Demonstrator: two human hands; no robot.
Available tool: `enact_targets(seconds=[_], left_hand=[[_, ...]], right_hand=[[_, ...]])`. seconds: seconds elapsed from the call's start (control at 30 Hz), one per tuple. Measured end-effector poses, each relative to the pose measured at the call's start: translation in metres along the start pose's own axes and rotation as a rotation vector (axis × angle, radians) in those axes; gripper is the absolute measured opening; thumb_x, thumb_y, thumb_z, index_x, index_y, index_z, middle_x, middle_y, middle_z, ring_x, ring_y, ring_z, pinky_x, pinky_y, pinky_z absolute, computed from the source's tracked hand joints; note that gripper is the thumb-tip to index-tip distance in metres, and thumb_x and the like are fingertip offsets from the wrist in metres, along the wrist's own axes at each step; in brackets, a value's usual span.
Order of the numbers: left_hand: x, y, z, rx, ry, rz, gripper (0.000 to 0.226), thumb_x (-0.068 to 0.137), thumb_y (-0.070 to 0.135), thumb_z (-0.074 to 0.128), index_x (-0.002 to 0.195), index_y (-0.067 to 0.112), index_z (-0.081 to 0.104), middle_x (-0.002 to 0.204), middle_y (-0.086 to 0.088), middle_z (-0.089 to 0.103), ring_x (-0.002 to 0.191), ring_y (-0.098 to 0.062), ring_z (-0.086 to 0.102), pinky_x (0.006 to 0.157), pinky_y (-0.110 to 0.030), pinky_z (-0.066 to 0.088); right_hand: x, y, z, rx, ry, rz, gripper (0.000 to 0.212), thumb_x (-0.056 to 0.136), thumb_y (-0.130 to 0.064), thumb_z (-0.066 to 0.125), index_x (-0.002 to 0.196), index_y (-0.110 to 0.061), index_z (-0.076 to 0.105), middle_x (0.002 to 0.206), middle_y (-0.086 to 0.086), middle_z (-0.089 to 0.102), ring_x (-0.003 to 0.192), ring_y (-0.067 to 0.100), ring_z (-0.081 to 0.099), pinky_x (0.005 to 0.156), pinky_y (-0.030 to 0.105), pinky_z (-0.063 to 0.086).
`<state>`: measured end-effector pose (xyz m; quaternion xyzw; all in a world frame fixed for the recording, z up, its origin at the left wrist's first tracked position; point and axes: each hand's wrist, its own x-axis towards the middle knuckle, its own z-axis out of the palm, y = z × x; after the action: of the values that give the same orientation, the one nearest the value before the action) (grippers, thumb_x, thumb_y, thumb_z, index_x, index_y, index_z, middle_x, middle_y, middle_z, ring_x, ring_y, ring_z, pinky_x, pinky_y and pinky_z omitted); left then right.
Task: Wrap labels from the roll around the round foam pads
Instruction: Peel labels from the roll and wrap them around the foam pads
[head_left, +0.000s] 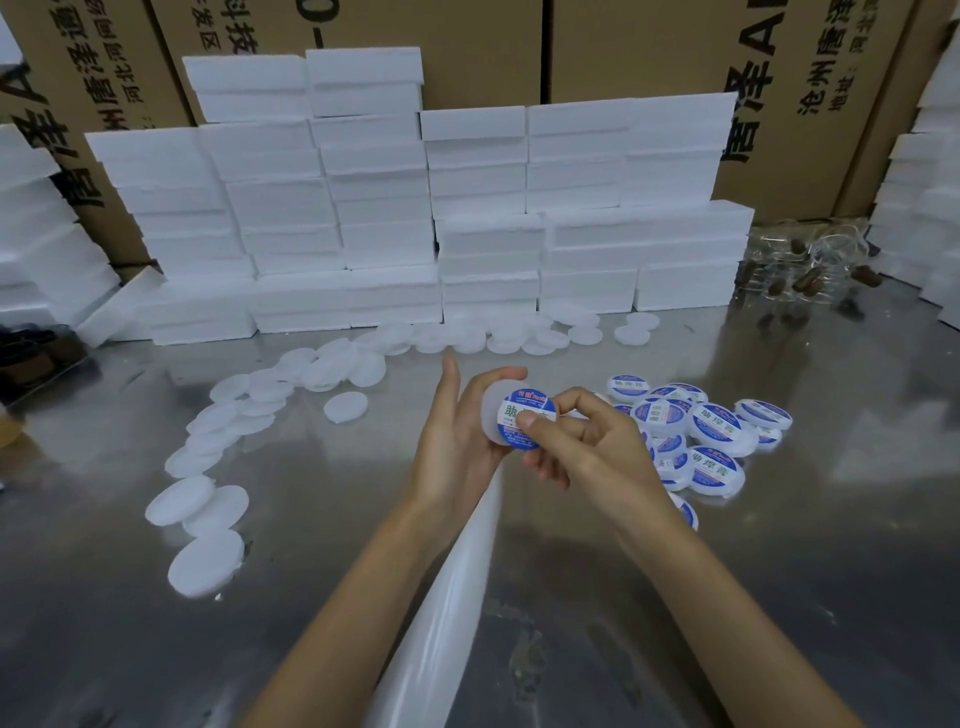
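My left hand (456, 441) holds a round white foam pad (493, 402) upright above the metal table, fingers curled round its edge. A round blue-and-white label (514, 415) sits on the pad's face. My right hand (582, 441) presses the label with its thumb, forefinger curled over the pad's top. A white backing strip (452, 587) hangs from under my hands toward the bottom edge. The roll itself is hidden.
Bare white pads (208, 564) lie scattered in an arc on the left and along the back. A heap of labelled pads (711, 436) lies right of my hands. Stacked white foam blocks (415, 223) and cardboard boxes (467, 41) stand behind. Clear bags (805, 265) sit far right.
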<state>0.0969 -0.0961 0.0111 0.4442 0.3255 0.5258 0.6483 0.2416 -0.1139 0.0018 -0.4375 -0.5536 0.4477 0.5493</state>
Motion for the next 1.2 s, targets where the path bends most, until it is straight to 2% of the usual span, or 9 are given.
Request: enact_targets(seconds=[0.13, 0.27, 0.57, 0.73, 0.87, 0.93, 1.0, 1.1, 1.2], left_hand=[[-0.002, -0.001, 0.005, 0.022, -0.018, 0.011, 0.074, 0.098, 0.06, 0.02, 0.127, 0.003, 0.057, 0.109, -0.026, 0.06, 0.1, -0.033, 0.059, 0.089, -0.038, 0.048], [-0.003, -0.003, 0.007, 0.047, -0.045, 0.026, 0.076, 0.089, 0.063, 0.028, 0.126, 0.005, 0.06, 0.108, -0.022, 0.061, 0.101, -0.03, 0.06, 0.089, -0.035, 0.05], [-0.002, -0.003, 0.01, 0.07, -0.03, 0.074, 0.069, 0.088, 0.059, 0.03, 0.121, 0.005, 0.06, 0.106, -0.023, 0.06, 0.1, -0.031, 0.059, 0.084, -0.033, 0.05], [-0.003, -0.002, 0.011, 0.105, -0.023, 0.082, 0.065, 0.088, 0.056, 0.032, 0.119, 0.007, 0.061, 0.102, -0.019, 0.062, 0.097, -0.027, 0.062, 0.085, -0.031, 0.052], [-0.003, -0.003, 0.011, 0.114, -0.016, 0.078, 0.057, 0.091, 0.053, 0.034, 0.111, 0.008, 0.063, 0.093, -0.012, 0.065, 0.086, -0.018, 0.065, 0.076, -0.023, 0.055], [-0.003, -0.003, 0.011, 0.085, 0.004, 0.067, 0.052, 0.099, 0.047, 0.032, 0.11, 0.007, 0.063, 0.091, -0.012, 0.065, 0.085, -0.017, 0.066, 0.077, -0.023, 0.056], [-0.005, -0.001, 0.011, 0.023, 0.024, 0.037, 0.048, 0.105, 0.04, 0.031, 0.112, 0.005, 0.063, 0.094, -0.014, 0.066, 0.089, -0.019, 0.067, 0.082, -0.026, 0.056], [-0.008, 0.003, 0.011, -0.108, 0.041, -0.027, 0.044, 0.106, 0.034, 0.032, 0.117, 0.001, 0.06, 0.099, -0.018, 0.071, 0.106, -0.032, 0.067, 0.092, -0.034, 0.055], [-0.009, 0.003, 0.015, -0.145, 0.046, -0.036, 0.041, 0.107, 0.03, 0.032, 0.121, 0.0, 0.056, 0.103, -0.02, 0.068, 0.112, -0.035, 0.062, 0.097, -0.035, 0.05]], right_hand=[[-0.001, 0.001, 0.003, -0.013, -0.006, -0.017, 0.019, 0.09, -0.024, 0.072, 0.085, -0.011, 0.058, 0.064, 0.008, 0.071, 0.051, 0.01, 0.059, 0.048, 0.013, 0.043], [0.0, 0.003, 0.005, -0.054, 0.037, -0.019, 0.022, 0.089, -0.027, 0.072, 0.086, -0.01, 0.058, 0.063, 0.008, 0.071, 0.05, 0.009, 0.059, 0.048, 0.014, 0.044], [0.0, 0.004, 0.009, -0.074, 0.089, -0.02, 0.025, 0.088, -0.027, 0.073, 0.087, -0.007, 0.059, 0.062, 0.01, 0.069, 0.052, 0.01, 0.06, 0.054, 0.019, 0.048], [-0.002, 0.002, 0.01, -0.119, 0.079, -0.026, 0.023, 0.089, -0.028, 0.072, 0.084, -0.01, 0.058, 0.06, 0.006, 0.069, 0.053, 0.009, 0.06, 0.057, 0.021, 0.048], [-0.002, 0.004, 0.008, -0.209, 0.112, -0.076, 0.027, 0.087, -0.032, 0.074, 0.075, -0.018, 0.054, 0.052, 0.002, 0.062, 0.049, 0.008, 0.054, 0.057, 0.021, 0.045], [-0.002, 0.007, 0.008, -0.315, 0.158, -0.108, 0.03, 0.084, -0.041, 0.074, 0.073, -0.023, 0.053, 0.051, -0.001, 0.058, 0.048, 0.008, 0.049, 0.057, 0.029, 0.045], [-0.001, 0.01, 0.007, -0.487, 0.219, -0.123, 0.037, 0.077, -0.06, 0.07, 0.079, -0.029, 0.05, 0.052, -0.007, 0.056, 0.049, 0.006, 0.05, 0.055, 0.029, 0.042], [0.0, 0.01, 0.001, -0.663, 0.324, -0.083, 0.075, 0.055, -0.093, 0.05, 0.096, -0.031, 0.037, 0.06, -0.008, 0.053, 0.059, 0.006, 0.056, 0.055, 0.03, 0.042], [-0.002, 0.014, 0.002, -0.792, 0.318, -0.159, 0.071, 0.06, -0.098, 0.036, 0.084, -0.032, 0.033, 0.058, -0.011, 0.047, 0.055, 0.007, 0.051, 0.051, 0.03, 0.036]])
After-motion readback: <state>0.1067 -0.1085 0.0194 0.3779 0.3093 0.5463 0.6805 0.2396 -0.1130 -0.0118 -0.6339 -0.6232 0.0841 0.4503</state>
